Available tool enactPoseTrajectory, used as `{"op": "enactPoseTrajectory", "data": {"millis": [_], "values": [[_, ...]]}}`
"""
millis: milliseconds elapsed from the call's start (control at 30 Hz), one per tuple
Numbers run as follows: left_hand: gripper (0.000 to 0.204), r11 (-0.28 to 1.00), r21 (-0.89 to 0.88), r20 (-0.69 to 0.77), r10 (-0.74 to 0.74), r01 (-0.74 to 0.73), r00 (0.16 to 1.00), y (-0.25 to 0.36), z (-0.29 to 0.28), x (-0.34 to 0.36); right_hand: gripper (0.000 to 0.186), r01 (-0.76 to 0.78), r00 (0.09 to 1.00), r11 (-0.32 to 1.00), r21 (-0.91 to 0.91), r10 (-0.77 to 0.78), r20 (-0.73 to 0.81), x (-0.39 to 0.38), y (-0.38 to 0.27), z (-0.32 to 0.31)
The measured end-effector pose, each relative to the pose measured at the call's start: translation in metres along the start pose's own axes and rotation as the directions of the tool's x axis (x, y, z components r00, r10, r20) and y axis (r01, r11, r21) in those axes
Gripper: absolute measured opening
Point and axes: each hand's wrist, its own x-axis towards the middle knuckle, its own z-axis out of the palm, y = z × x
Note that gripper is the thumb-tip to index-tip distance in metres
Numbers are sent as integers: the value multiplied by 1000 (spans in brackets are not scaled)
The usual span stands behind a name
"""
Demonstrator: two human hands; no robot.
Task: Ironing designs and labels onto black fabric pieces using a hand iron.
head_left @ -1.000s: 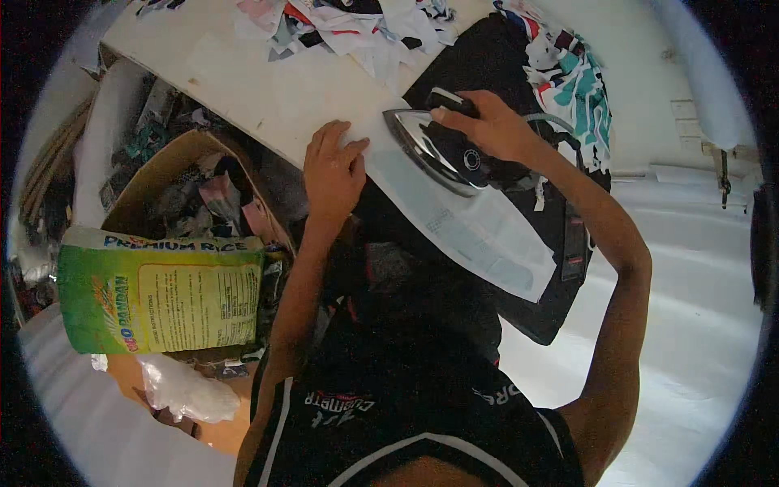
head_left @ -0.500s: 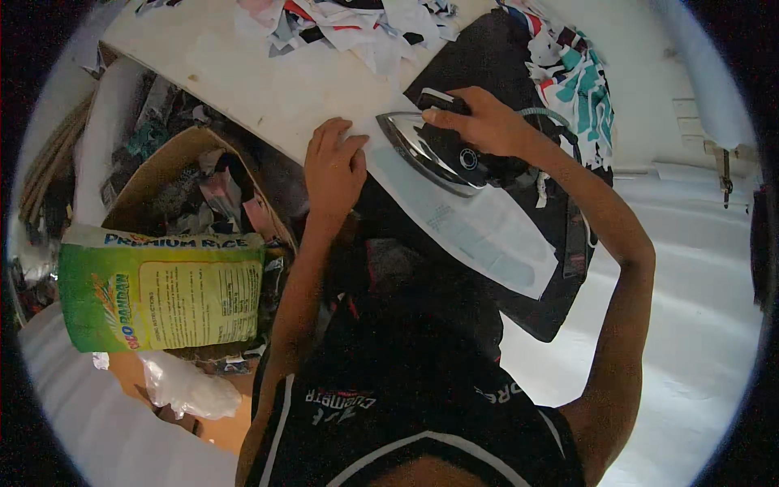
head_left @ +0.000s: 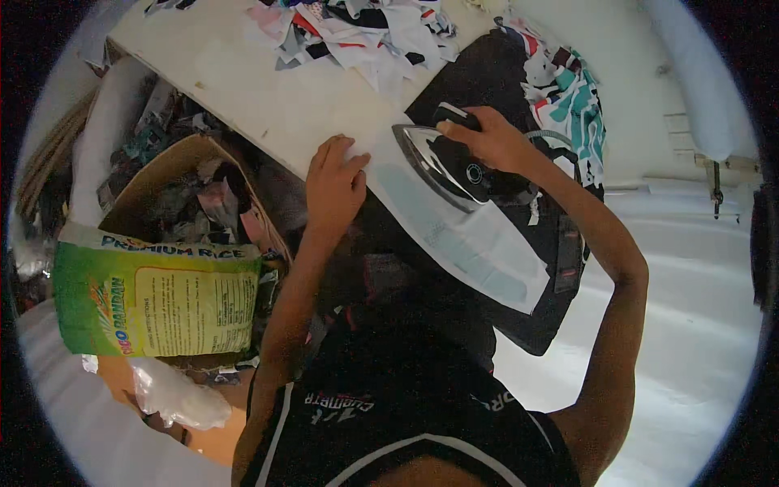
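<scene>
1. While white table (head_left: 219, 61) is filling the upper left, black pad (head_left: 471, 73) is lying aslant to its right.
2. Pale sheet (head_left: 454, 235): is lying mostly over the pad, its long axis running upper left to lower right; probably handling light, thin and limp, its uncovered lower-right end offering the best hold.
3. Iron (head_left: 446, 158), black and silver: is sitting over the sheet's upper part, nose pointing upper left, long axis running roughly with the sheet's; likely weighing heavy, rigid, smooth-soled; handle offering the safe hold.
4. Right hand (head_left: 493, 144): is gripping that handle.
5. Left hand (head_left: 335, 183): is resting at the table edge, fingers loosely bent, holding nothing.
</scene>
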Motion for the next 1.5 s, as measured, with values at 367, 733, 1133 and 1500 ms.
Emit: {"op": "enactPoseTrajectory", "data": {"millis": [367, 733, 1133, 1500], "values": [[22, 999, 27, 50, 38, -39, 998, 1, -1, 3, 44, 29, 988, 964, 263, 12, -153, -3, 33, -9], [39, 965, 6, 205, 254, -261, 945, 1, -24, 33, 53, 72, 967, 993, 95, -46, -250, -42, 25, -14], [21, 900, -433, 84, 101, -55, 991, 20, -36, 81, 67, 58, 992, 997, -48, -63, -113, -33, -27, -4], [17, 815, -548, -215, 81, -189, 973, 52, -32, 89, 66, 126, 964, 987, -96, -144, -224, -9, -22, 22]]}}
